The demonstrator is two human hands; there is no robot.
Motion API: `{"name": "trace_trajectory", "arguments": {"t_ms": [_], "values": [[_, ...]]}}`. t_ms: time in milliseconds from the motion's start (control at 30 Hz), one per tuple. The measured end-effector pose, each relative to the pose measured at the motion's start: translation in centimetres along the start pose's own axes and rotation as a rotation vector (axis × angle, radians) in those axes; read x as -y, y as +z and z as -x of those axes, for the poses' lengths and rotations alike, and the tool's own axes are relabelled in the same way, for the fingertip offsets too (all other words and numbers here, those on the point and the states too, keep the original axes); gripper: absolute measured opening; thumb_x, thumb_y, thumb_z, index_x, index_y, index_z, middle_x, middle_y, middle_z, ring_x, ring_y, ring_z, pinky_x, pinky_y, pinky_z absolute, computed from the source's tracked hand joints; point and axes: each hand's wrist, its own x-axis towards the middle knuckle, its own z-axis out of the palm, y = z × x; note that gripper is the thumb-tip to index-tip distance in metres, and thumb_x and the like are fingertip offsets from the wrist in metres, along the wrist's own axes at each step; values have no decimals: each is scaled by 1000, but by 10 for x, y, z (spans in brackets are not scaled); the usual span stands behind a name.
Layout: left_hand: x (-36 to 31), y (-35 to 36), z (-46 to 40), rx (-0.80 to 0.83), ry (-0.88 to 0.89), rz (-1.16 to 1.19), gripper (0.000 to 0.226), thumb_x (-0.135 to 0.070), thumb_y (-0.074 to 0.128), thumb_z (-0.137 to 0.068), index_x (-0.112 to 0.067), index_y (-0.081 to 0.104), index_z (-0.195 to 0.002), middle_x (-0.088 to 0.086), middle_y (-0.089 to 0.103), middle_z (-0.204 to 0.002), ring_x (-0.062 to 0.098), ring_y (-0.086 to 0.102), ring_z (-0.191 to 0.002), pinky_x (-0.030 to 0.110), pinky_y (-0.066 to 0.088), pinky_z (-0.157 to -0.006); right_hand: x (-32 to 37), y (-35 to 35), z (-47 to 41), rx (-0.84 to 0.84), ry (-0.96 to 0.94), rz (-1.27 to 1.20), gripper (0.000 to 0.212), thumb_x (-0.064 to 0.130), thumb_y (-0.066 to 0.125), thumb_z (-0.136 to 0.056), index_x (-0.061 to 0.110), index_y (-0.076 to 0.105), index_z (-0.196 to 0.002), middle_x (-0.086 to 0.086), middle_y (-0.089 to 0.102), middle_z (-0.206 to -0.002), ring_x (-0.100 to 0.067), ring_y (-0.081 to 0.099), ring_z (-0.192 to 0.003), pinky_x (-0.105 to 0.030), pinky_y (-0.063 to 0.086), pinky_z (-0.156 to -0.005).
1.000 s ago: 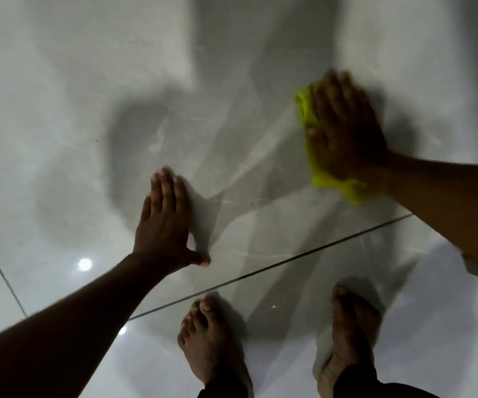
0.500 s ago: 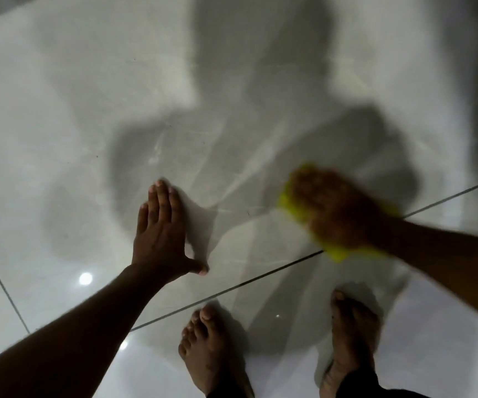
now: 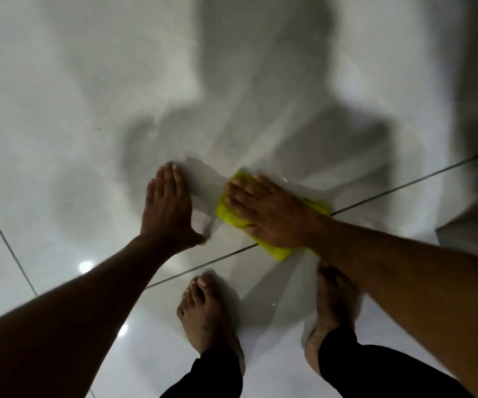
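A folded yellow cloth (image 3: 227, 218) is seen just right of the middle of the frame, laid flat on a glossy pale tiled surface (image 3: 60, 110). Its lower end lies across a dark grout line (image 3: 203, 268) that runs from the lower middle up toward the right edge. The cloth is pressed down by the right hand (image 3: 272, 214), which is laid flat over it with the fingers straight and slightly spread. Nothing is gripped, and only the cloth's left edge and two of its corners are left showing. The left hand (image 3: 169, 208) is set just beside it, to the left and apart from the cloth. Its palm is flat on the tiles, its fingers are straight and held together, its thumb is stretched out to the right, and nothing is held. Two bare feet are seen in the lower part of the frame, the left foot (image 3: 203, 311) below the grout line and the right foot (image 3: 332, 305) partly hidden behind the right forearm, with dark trouser legs (image 3: 212, 374) above the ankles. A broad shadow (image 3: 260, 81) of the person is cast over the upper middle of the tiles. A small bright reflection (image 3: 85, 266) is seen at lower left.
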Motion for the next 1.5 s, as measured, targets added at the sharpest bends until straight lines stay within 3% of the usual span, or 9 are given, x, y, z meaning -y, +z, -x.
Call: {"name": "trace_trajectory", "arguments": {"t_ms": [100, 233, 367, 500, 633, 767, 900, 1167, 1500], "values": [[-32, -2, 3, 25, 16, 238, 136, -61, 82, -50, 1, 13, -150, 23, 38, -144, 42, 40, -128, 47, 36, -108, -34, -3, 37, 35, 70, 52, 90, 61, 46, -88, 0, 21, -151, -23, 23, -158, -40, 21, -147, -53, 18, -119], [-81, -5, 0, 17, -169, 671, 76, -58, 69, -73, -8, 48, -127, 15, 63, -118, 35, 60, -109, 42, 51, -89, -38, -12, 79, 74, 569, -46, 111, 80, 35, -81, -6, 20, -149, -34, 21, -155, -49, 18, -145, -60, 15, -117], [-109, -25, -10, 50, -254, 773, 36, -33, 74, -76, -10, 63, -102, 9, 68, -94, 31, 66, -97, 34, 51, -74, -14, -27, 98, 75, 1103, -470, 70, 43, 73, -70, 17, 52, -131, -23, 54, -127, -45, 49, -117, -50, 42, -96], [-124, -76, 2, 97, -195, 966, 14, -23, 69, -73, -13, 61, -69, 4, 58, -68, 23, 60, -72, 31, 47, -62, -14, -62, 95, -118, 1364, -1161, 46, 33, 70, -64, 5, 69, -101, -13, 67, -91, -28, 63, -91, -32, 46, -74], [-122, -187, 65, 135, -116, 1194, 21, -25, 71, -69, -11, 67, -85, 9, 61, -80, 20, 56, -70, 34, 47, -64, 2, -179, 96, -296, 1378, -1754, 27, 31, 71, -73, 29, 63, -99, 3, 61, -96, -12, 56, -93, -37, 42, -85], [-90, -338, 171, 117, -30, 1314, 32, -19, 68, -70, -9, 65, -100, 11, 67, -87, 26, 64, -82, 45, 55, -76, 19, -354, 105, -536, 1293, -2069, 12, 31, 66, -72, 35, 64, -84, 3, 63, -106, -24, 54, -112, -45, 36, -90], [-70, -487, 299, 42, -6, 1393, 21, -13, 68, -85, -13, 66, -106, 6, 72, -91, 21, 70, -81, 38, 60, -71, 55, -548, 118, -727, 1126, -2123, 21, 19, 70, -81, 16, 66, -102, -17, 67, -106, -34, 63, -102, -49, 51, -86], [-61, -667, 485, -95, -35, 1636, 13, -14, 60, -92, -16, 65, -104, 3, 76, -90, 19, 74, -78, 33, 61, -61, 116, -812, 155, -583, 807, -1969, 28, 29, 66, -89, 10, 69, -109, -10, 75, -98, -25, 73, -88, -40, 59, -71], [-66, -711, 564, -148, 119, 1489, 30, -19, 69, -86, -6, 66, -113, 16, 73, -99, 25, 72, -80, 33, 59, -60, 162, -913, 222, -716, 770, -1812, 31, -3, 70, -83, 0, 66, -114, -21, 74, -107, -34, 72, -97, -40, 63, -73]]}}
